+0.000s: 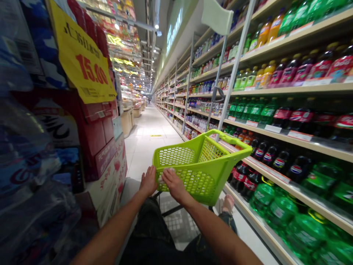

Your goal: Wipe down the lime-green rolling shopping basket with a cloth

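left hand on green cart corner, can't tell fingers' grip | right hand fingers pressing white wad against it

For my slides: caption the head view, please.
Left hand on lime-green perforated plastic cart, right hand holding white wad to it, near beige drink shelves.

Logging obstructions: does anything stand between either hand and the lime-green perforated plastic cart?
A crumpled white wad, perhaps tissue, lies between the right hand and the cart; nothing visible blocks the left hand.
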The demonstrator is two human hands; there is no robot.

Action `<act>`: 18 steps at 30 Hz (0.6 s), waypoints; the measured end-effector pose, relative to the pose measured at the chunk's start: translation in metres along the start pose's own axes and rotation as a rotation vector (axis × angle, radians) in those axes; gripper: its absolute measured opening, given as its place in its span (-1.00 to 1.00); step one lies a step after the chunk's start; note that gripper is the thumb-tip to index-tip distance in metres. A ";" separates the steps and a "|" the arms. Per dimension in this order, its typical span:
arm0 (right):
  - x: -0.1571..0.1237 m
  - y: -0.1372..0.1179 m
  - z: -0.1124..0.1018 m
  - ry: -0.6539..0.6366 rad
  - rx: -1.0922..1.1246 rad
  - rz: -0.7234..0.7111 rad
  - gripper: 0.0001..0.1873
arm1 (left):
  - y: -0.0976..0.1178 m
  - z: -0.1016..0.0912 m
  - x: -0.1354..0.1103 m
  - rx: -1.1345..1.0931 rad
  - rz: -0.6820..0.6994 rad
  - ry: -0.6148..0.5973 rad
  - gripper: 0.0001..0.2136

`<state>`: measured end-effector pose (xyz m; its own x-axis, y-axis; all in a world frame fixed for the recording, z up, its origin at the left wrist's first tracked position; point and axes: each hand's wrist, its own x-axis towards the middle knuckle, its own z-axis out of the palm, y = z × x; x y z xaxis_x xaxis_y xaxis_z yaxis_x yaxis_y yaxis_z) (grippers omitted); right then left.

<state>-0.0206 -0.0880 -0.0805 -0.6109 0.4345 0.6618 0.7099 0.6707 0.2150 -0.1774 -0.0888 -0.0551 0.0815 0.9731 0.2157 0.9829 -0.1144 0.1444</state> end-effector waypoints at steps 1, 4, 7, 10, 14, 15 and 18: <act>0.014 0.000 -0.006 0.040 -0.010 0.017 -0.64 | -0.001 0.000 0.000 -0.005 -0.004 0.019 -0.35; 0.041 -0.007 -0.008 0.026 -0.027 0.011 -0.65 | -0.006 -0.003 -0.001 0.005 -0.050 0.052 -0.37; 0.024 -0.022 0.012 -0.123 -0.013 -0.046 -0.73 | -0.012 -0.007 -0.004 0.041 -0.065 0.039 -0.36; -0.011 -0.025 0.028 -0.209 0.001 -0.067 -0.79 | -0.012 -0.005 -0.006 0.053 -0.038 0.012 -0.35; -0.017 0.007 0.000 -0.014 0.004 -0.044 -0.70 | -0.001 0.001 -0.005 0.019 -0.043 0.022 -0.34; -0.012 0.018 -0.010 0.044 -0.009 -0.010 -0.66 | 0.003 0.001 -0.005 0.014 -0.042 0.037 -0.34; -0.010 0.042 -0.024 0.117 -0.067 0.111 -0.61 | 0.016 -0.001 -0.002 0.023 0.003 0.084 -0.32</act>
<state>0.0239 -0.0784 -0.0613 -0.4856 0.4281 0.7622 0.7946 0.5795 0.1807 -0.1616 -0.0929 -0.0519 0.0708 0.9524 0.2965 0.9862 -0.1114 0.1222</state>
